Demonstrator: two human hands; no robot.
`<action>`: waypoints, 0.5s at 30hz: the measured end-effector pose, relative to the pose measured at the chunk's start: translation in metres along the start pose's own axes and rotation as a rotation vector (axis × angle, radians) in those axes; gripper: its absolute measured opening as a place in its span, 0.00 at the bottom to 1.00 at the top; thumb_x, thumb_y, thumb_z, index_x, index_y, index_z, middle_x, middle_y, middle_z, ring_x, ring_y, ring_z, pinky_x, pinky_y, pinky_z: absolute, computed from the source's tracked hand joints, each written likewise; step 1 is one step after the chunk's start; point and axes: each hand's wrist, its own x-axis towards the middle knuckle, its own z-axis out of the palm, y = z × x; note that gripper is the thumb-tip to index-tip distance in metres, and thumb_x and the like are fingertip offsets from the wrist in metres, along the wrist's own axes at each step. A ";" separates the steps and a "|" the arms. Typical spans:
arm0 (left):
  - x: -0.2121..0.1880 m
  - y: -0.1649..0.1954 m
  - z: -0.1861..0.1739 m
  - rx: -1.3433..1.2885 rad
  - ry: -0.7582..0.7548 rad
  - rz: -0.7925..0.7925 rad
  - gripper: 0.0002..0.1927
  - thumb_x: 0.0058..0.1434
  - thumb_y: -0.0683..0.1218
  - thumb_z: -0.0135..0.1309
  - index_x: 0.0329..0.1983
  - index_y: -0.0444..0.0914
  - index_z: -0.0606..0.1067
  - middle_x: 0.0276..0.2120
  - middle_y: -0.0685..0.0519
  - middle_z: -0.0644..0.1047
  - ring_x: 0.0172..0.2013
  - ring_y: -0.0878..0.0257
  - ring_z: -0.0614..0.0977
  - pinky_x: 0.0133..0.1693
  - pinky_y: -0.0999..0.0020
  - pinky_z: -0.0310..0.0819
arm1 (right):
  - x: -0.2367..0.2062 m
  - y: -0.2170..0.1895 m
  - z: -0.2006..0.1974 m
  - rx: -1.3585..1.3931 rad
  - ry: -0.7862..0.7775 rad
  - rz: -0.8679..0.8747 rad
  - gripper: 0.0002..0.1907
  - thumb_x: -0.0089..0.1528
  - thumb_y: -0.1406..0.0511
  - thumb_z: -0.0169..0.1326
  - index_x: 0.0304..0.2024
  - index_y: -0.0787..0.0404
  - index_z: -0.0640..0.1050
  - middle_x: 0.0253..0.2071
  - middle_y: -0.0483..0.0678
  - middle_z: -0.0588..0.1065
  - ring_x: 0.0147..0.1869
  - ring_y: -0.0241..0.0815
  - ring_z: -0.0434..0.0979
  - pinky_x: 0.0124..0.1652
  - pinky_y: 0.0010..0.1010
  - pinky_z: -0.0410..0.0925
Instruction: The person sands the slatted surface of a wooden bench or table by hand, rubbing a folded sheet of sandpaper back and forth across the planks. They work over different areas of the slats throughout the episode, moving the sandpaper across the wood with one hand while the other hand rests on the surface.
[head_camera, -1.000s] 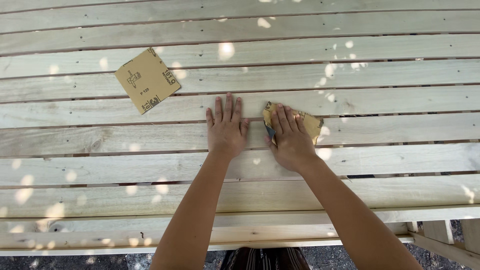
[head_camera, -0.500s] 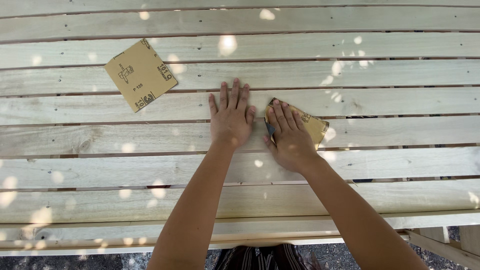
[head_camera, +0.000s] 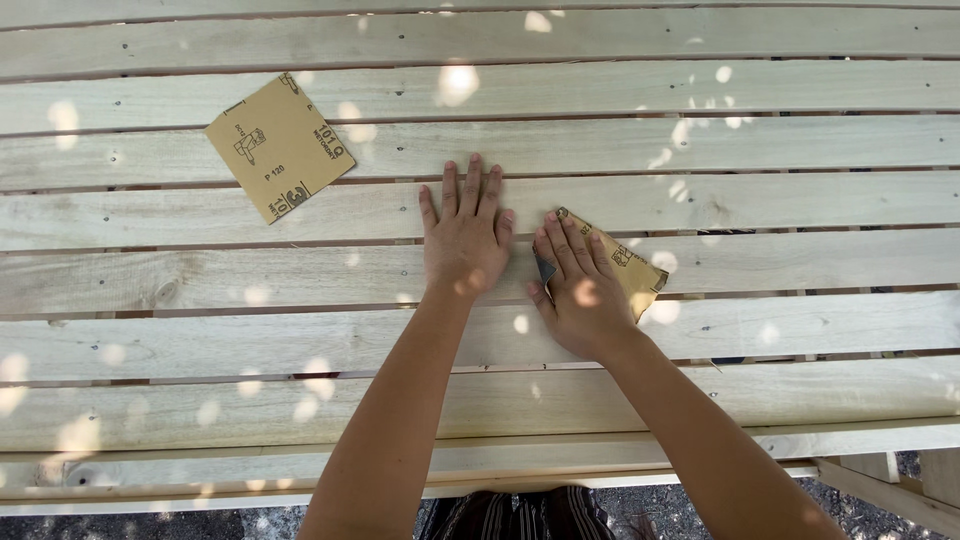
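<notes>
My left hand (head_camera: 465, 235) lies flat, palm down, on a pale wooden slat of the slatted top (head_camera: 200, 270), fingers together and pointing away. Right beside it, my right hand (head_camera: 580, 285) presses down on a folded piece of tan sandpaper (head_camera: 632, 268), whose edge sticks out to the right of my fingers. A second, flat square sheet of sandpaper (head_camera: 280, 145) lies loose on the slats to the upper left, well apart from both hands.
The slats run left to right with narrow gaps between them. The near edge of the top (head_camera: 200, 490) runs along the bottom. A wooden leg or brace (head_camera: 880, 480) shows at the lower right above gravel ground.
Both hands stay in the same pose on the slats; the right hand with its sandpaper has shifted only slightly. The view has drifted a little, so the loose sheet appears lower-left.
</notes>
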 end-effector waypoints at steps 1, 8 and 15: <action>0.001 0.000 0.000 0.008 -0.004 -0.001 0.33 0.72 0.61 0.20 0.79 0.52 0.41 0.78 0.58 0.38 0.76 0.53 0.35 0.72 0.43 0.26 | 0.003 0.002 0.003 -0.003 -0.019 0.001 0.37 0.71 0.47 0.26 0.76 0.60 0.48 0.81 0.52 0.38 0.84 0.47 0.33 0.76 0.45 0.34; -0.001 0.000 0.000 -0.008 -0.029 -0.013 0.33 0.71 0.63 0.19 0.79 0.55 0.41 0.78 0.59 0.38 0.76 0.55 0.35 0.72 0.43 0.26 | 0.069 0.016 0.010 0.014 0.022 0.084 0.38 0.72 0.48 0.24 0.76 0.66 0.47 0.79 0.64 0.37 0.82 0.59 0.31 0.74 0.49 0.34; 0.001 0.000 0.001 0.006 -0.005 -0.006 0.33 0.71 0.62 0.20 0.79 0.53 0.41 0.78 0.58 0.38 0.76 0.54 0.35 0.71 0.42 0.26 | 0.010 0.002 0.006 -0.090 0.010 -0.006 0.38 0.71 0.48 0.27 0.77 0.63 0.49 0.78 0.63 0.38 0.82 0.59 0.32 0.74 0.51 0.34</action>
